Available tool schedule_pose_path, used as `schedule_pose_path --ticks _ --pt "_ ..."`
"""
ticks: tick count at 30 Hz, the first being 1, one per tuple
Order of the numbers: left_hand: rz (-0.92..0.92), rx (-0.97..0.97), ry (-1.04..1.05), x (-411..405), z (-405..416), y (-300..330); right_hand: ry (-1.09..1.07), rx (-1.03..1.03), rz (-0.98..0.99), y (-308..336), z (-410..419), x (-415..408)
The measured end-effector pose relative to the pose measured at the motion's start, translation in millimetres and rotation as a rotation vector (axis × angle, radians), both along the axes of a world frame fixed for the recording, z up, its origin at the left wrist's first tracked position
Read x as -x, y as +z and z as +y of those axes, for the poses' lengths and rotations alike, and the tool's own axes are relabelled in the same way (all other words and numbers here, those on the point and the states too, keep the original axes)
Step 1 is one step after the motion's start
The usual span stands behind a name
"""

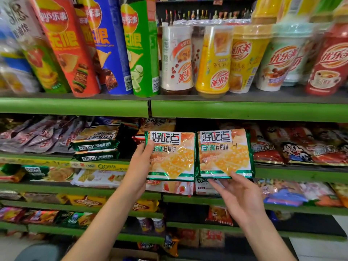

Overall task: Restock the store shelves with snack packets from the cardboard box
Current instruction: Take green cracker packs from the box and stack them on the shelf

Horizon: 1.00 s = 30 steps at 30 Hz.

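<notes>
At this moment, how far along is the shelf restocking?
Done: matching green-edged biscuit packets lie stacked on the shelf. In hand: the left hand and right hand each hold a green-and-orange biscuit packet upright at that green shelf. Left: seating both; the box is unseen.

left biscuit packet (171, 156): we see it green-edged, orange-faced, upright, front toward us, before the second shelf (282, 173) | right biscuit packet (226, 154): same design, upright, just beside it, edges touching | both sealed
</notes>
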<state>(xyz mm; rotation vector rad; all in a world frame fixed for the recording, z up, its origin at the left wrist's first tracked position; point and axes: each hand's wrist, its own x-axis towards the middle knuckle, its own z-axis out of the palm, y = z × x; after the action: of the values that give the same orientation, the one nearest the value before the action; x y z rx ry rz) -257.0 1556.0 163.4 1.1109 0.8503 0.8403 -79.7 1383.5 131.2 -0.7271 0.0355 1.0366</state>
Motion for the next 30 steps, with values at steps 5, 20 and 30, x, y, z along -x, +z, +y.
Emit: schedule_pose_path --ticks 5,20,30 --pt "-0.002 0.003 0.016 0.5 -1.5 -2.1 0.001 -0.007 0.028 -1.7 1.4 4.0" --pt "0.077 -0.112 0.031 -3.9 -0.3 -5.6 0.007 -0.009 0.01 4.7 -2.7 5.0" --pt "0.163 -0.102 0.039 -0.3 -2.1 -11.4 0.025 -0.004 0.05 3.9 -3.5 6.1"
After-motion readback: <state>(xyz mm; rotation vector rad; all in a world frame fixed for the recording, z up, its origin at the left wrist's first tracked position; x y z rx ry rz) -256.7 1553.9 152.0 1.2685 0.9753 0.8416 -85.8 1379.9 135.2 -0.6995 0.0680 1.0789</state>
